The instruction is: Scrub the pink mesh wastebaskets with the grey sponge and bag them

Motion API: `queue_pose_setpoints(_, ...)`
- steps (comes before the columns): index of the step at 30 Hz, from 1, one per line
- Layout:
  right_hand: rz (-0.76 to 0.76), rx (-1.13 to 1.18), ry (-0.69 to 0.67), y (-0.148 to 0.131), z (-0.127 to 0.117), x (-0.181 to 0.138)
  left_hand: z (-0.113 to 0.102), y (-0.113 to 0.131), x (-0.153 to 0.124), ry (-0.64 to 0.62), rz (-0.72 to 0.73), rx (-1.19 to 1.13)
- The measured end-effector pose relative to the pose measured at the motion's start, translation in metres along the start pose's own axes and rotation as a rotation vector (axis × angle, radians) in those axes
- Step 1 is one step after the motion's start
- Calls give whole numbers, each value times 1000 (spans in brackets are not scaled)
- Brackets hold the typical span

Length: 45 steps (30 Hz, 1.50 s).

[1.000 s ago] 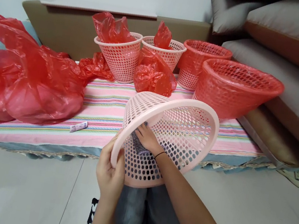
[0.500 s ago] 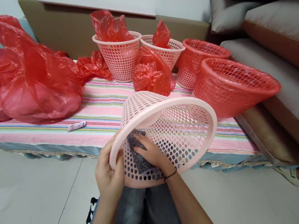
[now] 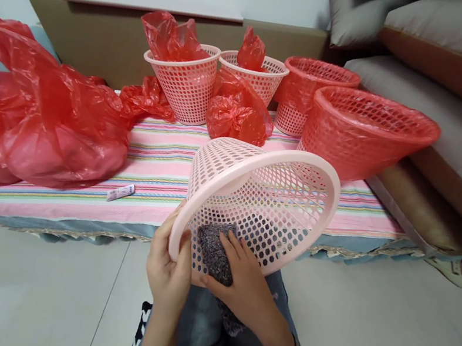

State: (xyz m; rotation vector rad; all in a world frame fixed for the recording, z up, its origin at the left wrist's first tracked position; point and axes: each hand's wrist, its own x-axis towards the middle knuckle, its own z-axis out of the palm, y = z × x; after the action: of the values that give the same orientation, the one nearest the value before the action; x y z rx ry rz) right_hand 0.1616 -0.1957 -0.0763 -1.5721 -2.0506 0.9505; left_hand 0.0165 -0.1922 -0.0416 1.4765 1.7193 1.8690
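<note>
A pale pink plastic mesh basket [image 3: 224,163] is tilted over my lap, its round mouth turned toward me. My left hand [image 3: 170,264] grips the rim at its left side, thumb inside and fingers around the outside. In my right hand [image 3: 245,277] is a dark grey speckled cloth [image 3: 216,254], pressed against the inner wall near the lower rim. Part of the cloth hangs down over the rim beneath that hand. My right palm and some fingertips are hidden.
On the striped bed sheet [image 3: 160,166] stand two pink baskets [image 3: 187,91] holding red bags, and two baskets [image 3: 353,141] wrapped in red plastic. Large red bags [image 3: 42,128] fill the left side, near a small white tube [image 3: 121,192]. Grey cushions [image 3: 435,131] are piled right.
My right hand has drawn back from deeper inside the basket toward its lower rim, bringing the cloth with it. The left hand keeps its grip on the rim.
</note>
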Motion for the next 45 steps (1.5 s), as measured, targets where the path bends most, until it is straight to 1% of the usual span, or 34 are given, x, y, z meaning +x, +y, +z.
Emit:
queue_pose_setpoints(3, 11, 20, 3, -3, 3, 4, -1, -3, 1, 1, 11, 1)
queue_pose_setpoints(5, -20, 77, 10, 0, 3, 3, -2, -4, 2, 20, 15, 5)
queue_pose_setpoints(7, -72, 191, 32, 5, 0, 1, -2, -4, 2, 41, 19, 10)
queue_pose_setpoints(8, -91, 286, 45, 8, -1, 0, -2, -4, 2, 43, 22, 11)
queue_pose_setpoints(10, -62, 568, 66, 14, -4, -3, -1, -3, 1, 29, 34, 5)
queue_pose_setpoints(12, 65, 932, 48, 20, -6, -5, -1, -2, 1, 31, 55, -21)
queue_pose_setpoints(14, 218, 1290, -11, 25, -6, -6, -1, -3, 3, 38, 91, -84)
queue_pose_setpoints(15, 269, 1449, -36, 27, -6, -7, -2, -3, 5, 30, 115, -116)
queue_pose_setpoints(17, 306, 1704, -29, 27, -5, -9, -6, -3, 8, -9, 179, -135)
queue_pose_setpoints(19, 307, 1854, 20, 22, -3, -11, -9, 1, 8, -37, 263, -61)
queue_pose_setpoints(21, 312, 1908, 27, 16, -3, -12, -12, 11, 3, 7, 353, 19)
queue_pose_setpoints(23, 329, 1919, 11, 9, -5, -13, -11, 27, -9, 45, 418, 15)
queue_pose_setpoints(24, 337, 1921, 17, 7, -6, -13, -9, 35, -16, 22, 429, -17)
queue_pose_setpoints(25, 345, 1923, 33, 5, -8, -14, -6, 41, -23, -46, 425, -40)
queue_pose_setpoints(27, 355, 1925, 92, 4, -12, -16, 2, 49, -35, -203, 335, -21)
queue_pose_setpoints(28, 355, 1924, 117, 5, -13, -17, 6, 50, -38, -267, 254, 13)
queue_pose_setpoints(31, 330, 1909, 169, 10, -15, -22, 17, 42, -40, -370, -38, 79)
queue_pose_setpoints(33, 328, 1900, 194, 17, -11, -26, 21, 35, -37, -426, -171, 48)
queue_pose_setpoints(35, 342, 1909, 211, 25, -6, -30, 22, 31, -33, -458, -234, 5)
queue_pose_setpoints(39, 328, 1929, 198, 36, 4, -34, 23, 35, -30, -506, -293, -66)
queue_pose_setpoints(42, 321, 1917, 216, 35, 3, -31, 25, 38, -29, -515, -344, -127)
queue_pose_setpoints(45, 372, 1925, 190, 30, -1, -25, 25, 39, -29, -485, -357, -140)
